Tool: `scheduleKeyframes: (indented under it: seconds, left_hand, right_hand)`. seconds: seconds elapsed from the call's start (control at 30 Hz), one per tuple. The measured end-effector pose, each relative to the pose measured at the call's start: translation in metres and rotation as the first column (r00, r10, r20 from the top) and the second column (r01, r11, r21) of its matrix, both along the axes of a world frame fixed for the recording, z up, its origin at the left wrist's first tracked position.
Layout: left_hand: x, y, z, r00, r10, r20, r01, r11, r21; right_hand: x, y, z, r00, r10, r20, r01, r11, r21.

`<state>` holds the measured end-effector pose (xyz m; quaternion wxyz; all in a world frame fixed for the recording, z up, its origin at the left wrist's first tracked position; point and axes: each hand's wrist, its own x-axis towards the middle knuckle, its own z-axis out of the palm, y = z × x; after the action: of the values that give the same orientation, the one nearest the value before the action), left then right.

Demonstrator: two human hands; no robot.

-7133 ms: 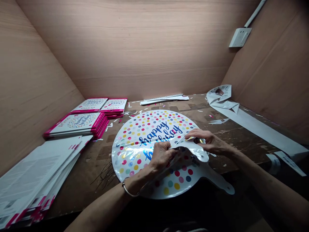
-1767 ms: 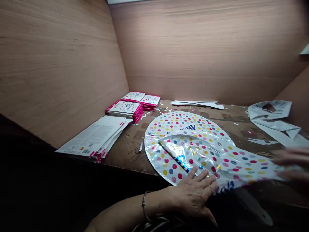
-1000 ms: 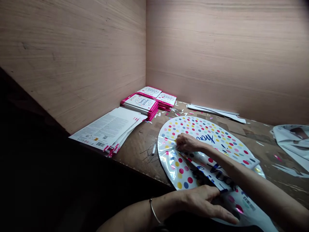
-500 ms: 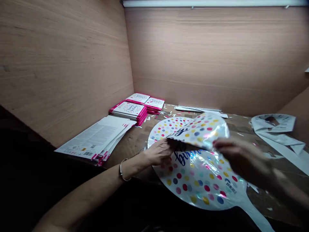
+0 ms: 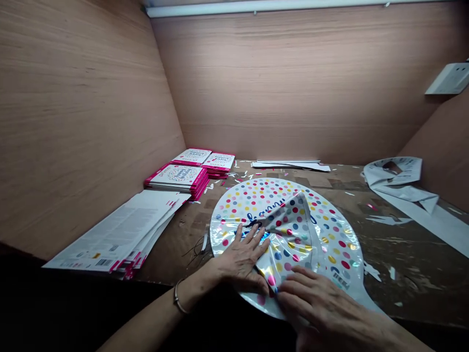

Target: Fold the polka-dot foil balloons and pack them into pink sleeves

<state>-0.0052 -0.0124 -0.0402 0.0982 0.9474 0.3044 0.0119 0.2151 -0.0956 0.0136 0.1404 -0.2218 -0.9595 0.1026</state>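
Observation:
A round foil balloon (image 5: 339, 244) with coloured dots and blue lettering lies on the brown work surface, its tail toward the lower right. On top of it sits a folded dotted foil piece (image 5: 293, 230), its pointed end up. My left hand (image 5: 244, 259) presses flat on the foil with fingers spread, a bracelet on its wrist. Close by on the right, my right hand (image 5: 315, 298) touches the lower edge of the folded piece. Its fingers are stretched out, slightly blurred, and the thumb is hidden.
Stacks of pink-edged cards (image 5: 179, 176) stand at the back left, with larger printed sheets (image 5: 120, 230) in front. Paper strips (image 5: 291, 165) lie along the back wall. A long white band (image 5: 414, 195) curls at the right, below a wall socket (image 5: 449, 79). Paper scraps are scattered about.
The lifted dotted foil has come down onto the round balloon as a pointed fold. My left hand has flattened on it, and my right hand has moved down and left. The view has shifted too.

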Motion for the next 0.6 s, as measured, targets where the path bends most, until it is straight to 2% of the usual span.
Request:
scheduleKeyframes:
  seconds: [0.07, 0.1, 0.17, 0.2, 0.23, 0.27, 0.3, 0.33, 0.37, 0.47, 0.53, 0.6]
  left_hand:
    - [-0.003, 0.0, 0.0, 1.0, -0.02, -0.018, 0.02, 1.0, -0.022]
    - [-0.003, -0.001, 0.001, 0.999, -0.035, -0.019, 0.035, 0.999, -0.031]
    - [-0.003, -0.004, 0.004, 0.999, -0.045, 0.001, 0.045, 0.998, -0.044]
    - [-0.003, -0.004, 0.005, 0.999, -0.038, 0.017, 0.039, 0.998, -0.048]
    - [-0.004, -0.004, 0.005, 0.999, -0.025, 0.033, 0.027, 0.998, -0.05]
    - [-0.005, -0.004, 0.006, 0.999, -0.011, 0.045, 0.013, 0.999, -0.05]
    - [-0.006, -0.003, 0.006, 0.999, -0.006, 0.049, 0.009, 0.999, -0.05]
    - [-0.007, -0.002, 0.006, 0.999, -0.007, 0.046, 0.009, 0.999, -0.049]
    - [-0.008, -0.001, 0.006, 0.999, -0.016, 0.038, 0.017, 0.999, -0.047]
    - [-0.006, -0.009, 0.008, 1.0, -0.011, 0.004, 0.011, 1.0, 0.005]
    - [0.003, -0.026, 0.009, 1.0, -0.009, -0.008, 0.01, 0.995, 0.099]
    - [0.016, -0.049, 0.007, 0.998, -0.057, 0.002, 0.055, 0.966, 0.252]
  right_hand:
    - [-0.017, 0.023, 0.008, 0.995, 0.098, 0.023, -0.096, 0.992, -0.08]
    - [-0.024, 0.04, 0.006, 0.99, 0.133, 0.047, -0.127, 0.985, -0.114]
    - [-0.03, 0.081, -0.009, 0.986, 0.116, 0.122, -0.1, 0.986, -0.131]
    - [-0.027, 0.103, -0.02, 0.979, 0.072, 0.188, -0.05, 0.992, -0.119]
    - [-0.021, 0.124, -0.033, 0.97, -0.032, 0.242, 0.058, 0.993, -0.101]
    - [-0.012, 0.142, -0.045, 0.941, -0.209, 0.265, 0.235, 0.969, -0.072]
    - [-0.001, 0.158, -0.055, 0.899, -0.333, 0.284, 0.361, 0.931, -0.051]
    - [0.01, 0.17, -0.064, 0.871, -0.394, 0.293, 0.424, 0.905, -0.043]
    - [0.021, 0.179, -0.069, 0.845, -0.443, 0.298, 0.474, 0.88, -0.038]
    - [0.04, 0.188, -0.076, 0.819, -0.48, 0.315, 0.516, 0.855, -0.041]
    - [0.041, 0.186, -0.077, 0.81, -0.493, 0.319, 0.532, 0.846, -0.044]
    - [0.039, 0.185, -0.079, 0.814, -0.493, 0.308, 0.537, 0.84, -0.074]
